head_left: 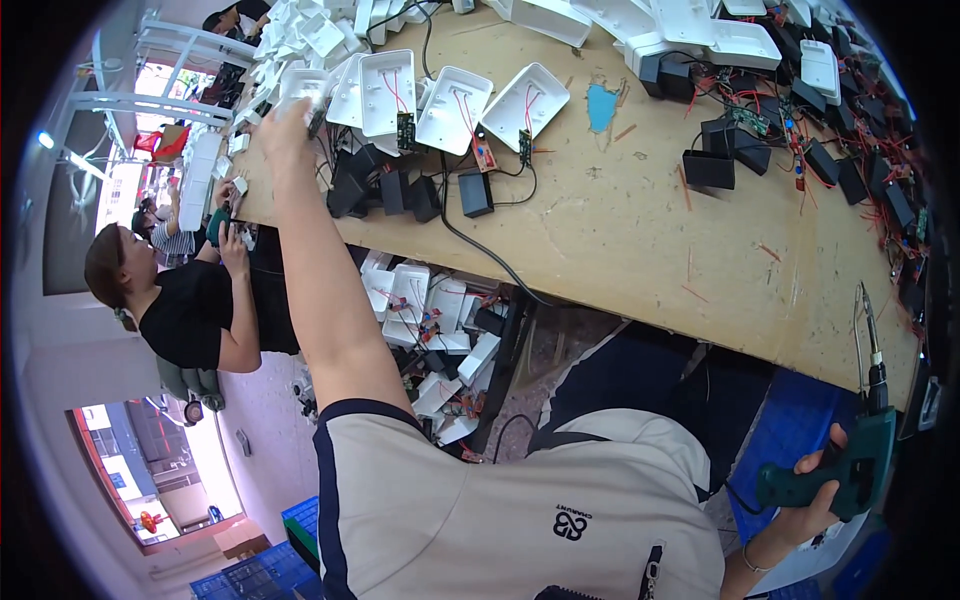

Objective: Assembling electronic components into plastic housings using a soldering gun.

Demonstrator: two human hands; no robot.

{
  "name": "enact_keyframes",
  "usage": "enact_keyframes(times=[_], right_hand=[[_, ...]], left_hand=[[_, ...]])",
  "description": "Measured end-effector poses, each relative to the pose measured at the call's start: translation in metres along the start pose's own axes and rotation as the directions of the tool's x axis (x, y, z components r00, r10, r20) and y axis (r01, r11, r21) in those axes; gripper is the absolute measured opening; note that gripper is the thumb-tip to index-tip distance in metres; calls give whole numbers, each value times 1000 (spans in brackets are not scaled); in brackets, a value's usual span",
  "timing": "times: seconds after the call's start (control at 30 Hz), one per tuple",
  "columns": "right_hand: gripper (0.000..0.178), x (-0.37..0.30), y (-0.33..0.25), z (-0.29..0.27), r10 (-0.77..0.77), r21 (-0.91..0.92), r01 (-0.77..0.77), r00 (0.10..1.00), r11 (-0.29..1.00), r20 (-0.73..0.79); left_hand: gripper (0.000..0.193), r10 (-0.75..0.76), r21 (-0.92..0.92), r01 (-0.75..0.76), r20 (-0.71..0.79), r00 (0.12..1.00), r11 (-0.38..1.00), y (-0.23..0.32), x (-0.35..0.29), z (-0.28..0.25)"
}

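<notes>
My left arm stretches to the far left of the bench, and my left hand (286, 138) closes on the near edge of a white plastic housing (304, 84); its fingertips are blurred. To the right of it several open white housings lie in a row, among them one (455, 105) with red wires leading to a small circuit board (483, 153). Black boxes (396, 191) on cables sit just in front of the row. At the lower right my right hand (822, 490) grips a green soldering gun (862, 465), its metal tip pointing up beside the bench edge.
White housings (320, 35) are heaped at the back left, more (740, 45) at the back right. Black boxes and wired boards (870, 170) crowd the right side. Below the bench (640, 235) stands a bin of housings (450, 340). A person in black (190, 310) works on the left.
</notes>
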State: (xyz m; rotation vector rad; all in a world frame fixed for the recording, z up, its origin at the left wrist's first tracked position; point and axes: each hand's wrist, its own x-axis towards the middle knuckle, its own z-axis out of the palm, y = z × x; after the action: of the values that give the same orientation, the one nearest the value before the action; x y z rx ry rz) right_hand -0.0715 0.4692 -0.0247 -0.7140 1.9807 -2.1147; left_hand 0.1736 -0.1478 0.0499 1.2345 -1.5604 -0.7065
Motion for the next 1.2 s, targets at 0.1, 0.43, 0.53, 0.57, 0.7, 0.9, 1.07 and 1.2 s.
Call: enact_keyframes(times=[0.1, 0.43, 0.53, 0.57, 0.7, 0.9, 1.07, 1.2], right_hand=[[53, -2, -1, -1, 17, 18, -17, 1000, 1000, -19], [58, 5, 2, 5, 45, 110, -39, 998, 993, -51], [59, 5, 3, 3, 54, 88, -47, 996, 995, -75], [59, 6, 3, 3, 53, 91, -46, 996, 995, -78], [60, 9, 1, 5, 38, 69, -32, 996, 997, -85], [61, 8, 1, 4, 47, 48, -41, 992, 998, -118], [61, 6, 4, -1, 66, 82, -53, 984, 995, -166], [61, 13, 7, 0, 33, 100, -20, 990, 995, -137]], left_hand=[[48, 277, 826, -60, -120, 953, 561, -42, 31, 17], [63, 685, 737, -370, -171, 708, 566, 17, -6, 20], [39, 791, 239, -758, -81, 607, 607, 73, -67, 88], [33, 721, 90, -722, 52, 691, 686, 96, -92, 111], [28, 375, -71, -416, 588, 716, 906, 142, -149, 203], [43, 746, 258, -920, 538, 391, 296, 188, -173, 261], [26, 567, 93, -814, 672, 476, 573, 167, -136, 283], [19, 674, -410, -561, 608, 419, 719, 147, -95, 238]])
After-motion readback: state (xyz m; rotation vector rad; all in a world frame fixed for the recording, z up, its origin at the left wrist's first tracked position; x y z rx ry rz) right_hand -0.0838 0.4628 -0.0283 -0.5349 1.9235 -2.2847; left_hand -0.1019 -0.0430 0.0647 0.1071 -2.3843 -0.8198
